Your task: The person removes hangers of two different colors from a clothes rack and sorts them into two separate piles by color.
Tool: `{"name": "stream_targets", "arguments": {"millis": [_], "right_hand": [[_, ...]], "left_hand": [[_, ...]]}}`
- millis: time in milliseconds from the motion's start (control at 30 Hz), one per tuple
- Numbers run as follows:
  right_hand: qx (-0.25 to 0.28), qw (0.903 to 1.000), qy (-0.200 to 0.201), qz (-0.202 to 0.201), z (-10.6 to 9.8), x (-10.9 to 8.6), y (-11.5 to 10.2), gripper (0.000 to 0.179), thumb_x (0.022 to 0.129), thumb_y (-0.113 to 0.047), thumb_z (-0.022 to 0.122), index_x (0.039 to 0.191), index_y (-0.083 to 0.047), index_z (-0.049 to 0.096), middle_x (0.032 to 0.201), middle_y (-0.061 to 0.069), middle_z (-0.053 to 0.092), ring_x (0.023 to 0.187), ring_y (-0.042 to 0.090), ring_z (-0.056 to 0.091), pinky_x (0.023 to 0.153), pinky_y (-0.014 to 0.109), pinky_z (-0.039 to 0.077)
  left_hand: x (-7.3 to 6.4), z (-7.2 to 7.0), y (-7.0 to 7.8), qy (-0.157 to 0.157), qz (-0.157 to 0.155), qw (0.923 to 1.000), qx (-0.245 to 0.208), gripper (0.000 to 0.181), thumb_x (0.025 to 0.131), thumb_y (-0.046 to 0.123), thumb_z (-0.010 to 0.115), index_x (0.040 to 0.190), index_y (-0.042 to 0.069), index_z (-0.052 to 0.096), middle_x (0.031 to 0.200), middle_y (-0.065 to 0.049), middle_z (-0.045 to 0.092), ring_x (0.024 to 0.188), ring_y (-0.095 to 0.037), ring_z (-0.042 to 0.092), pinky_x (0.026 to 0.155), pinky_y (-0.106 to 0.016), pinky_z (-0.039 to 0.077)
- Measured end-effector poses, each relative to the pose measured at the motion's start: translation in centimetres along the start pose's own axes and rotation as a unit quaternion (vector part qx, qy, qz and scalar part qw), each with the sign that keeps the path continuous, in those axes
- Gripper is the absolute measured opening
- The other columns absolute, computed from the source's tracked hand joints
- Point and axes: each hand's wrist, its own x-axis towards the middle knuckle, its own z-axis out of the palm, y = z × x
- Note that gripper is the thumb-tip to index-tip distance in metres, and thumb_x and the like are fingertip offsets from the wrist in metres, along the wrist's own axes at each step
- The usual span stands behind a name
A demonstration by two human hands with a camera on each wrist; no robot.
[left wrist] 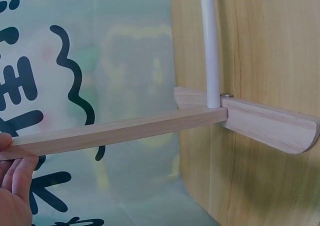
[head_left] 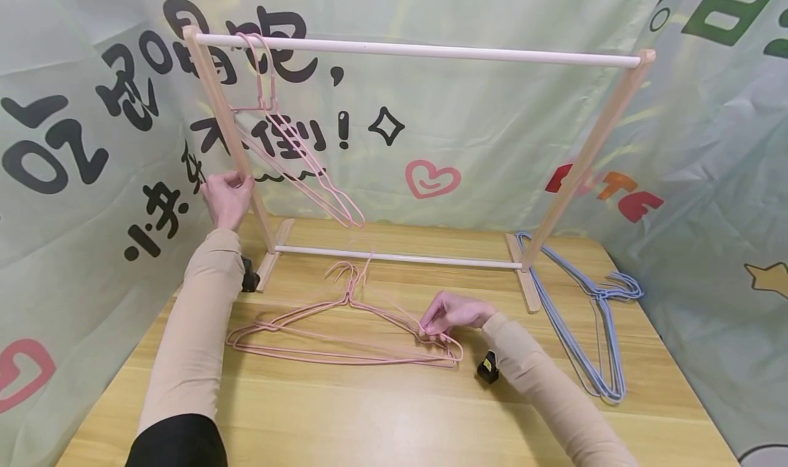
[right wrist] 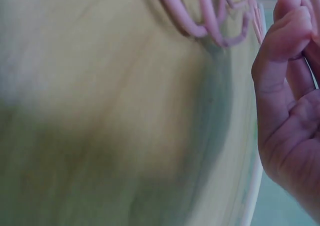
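At the left side of the rack my left hand (head_left: 228,197) grips the wooden upright (left wrist: 125,131), thumb on one face and fingers curled on the other. Farther right, my right hand (head_left: 452,313) pinches a pink hanger near the right end of a group of pink hangers (head_left: 349,296) lying on the table. Its curled fingers (right wrist: 285,46) fill the right edge of the right wrist view, beside blurred pink hanger ends (right wrist: 207,16). Pink hangers (head_left: 273,87) hang by their hooks at the left end of the white top rod (head_left: 418,48).
Several blue hangers (head_left: 609,292) lie stacked on the wooden table (head_left: 382,419) at the right, against the rack's right foot (head_left: 529,292). A white lower rod (head_left: 400,256) joins the feet. Printed fabric (head_left: 492,125) encloses the back and sides.
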Motion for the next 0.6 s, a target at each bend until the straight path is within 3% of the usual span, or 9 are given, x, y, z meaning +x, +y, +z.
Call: {"name": "stream_targets", "arguments": {"millis": [300,400,600], "right_hand": [[0.013,0.9994,-0.028,0.016,0.8,1.2,-0.2,0.028,0.091,0.007,0.061,0.111,0.025,0.058,0.079,-0.003,0.075,0.065,0.003,0.064,0.061,0.015,0.053],[0.000,0.9995,-0.016,0.029,0.9,1.5,-0.4,0.026,0.090,0.007,0.063,0.111,0.023,0.060,0.079,0.000,0.076,0.065,0.004,0.064,0.060,0.016,0.053],[-0.082,0.9942,0.035,0.061,1.0,1.6,-1.3,0.023,0.087,0.002,0.070,0.108,0.012,0.070,0.088,0.018,0.078,0.062,0.005,0.065,0.055,0.018,0.053]], "left_hand": [[0.1,-0.1,0.0,0.001,0.000,1.0000,0.003,0.031,0.092,0.021,0.064,0.114,0.001,0.075,0.113,-0.023,0.073,0.109,-0.034,0.066,0.104,-0.042,0.046],[0.0,-0.1,0.0,0.002,0.002,1.0000,0.004,0.031,0.092,0.020,0.064,0.114,0.001,0.075,0.113,-0.023,0.074,0.108,-0.034,0.067,0.103,-0.042,0.047],[0.1,-0.1,0.0,0.005,0.005,1.0000,0.006,0.030,0.092,0.021,0.065,0.113,0.002,0.075,0.113,-0.022,0.074,0.111,-0.035,0.067,0.104,-0.042,0.046]]}}
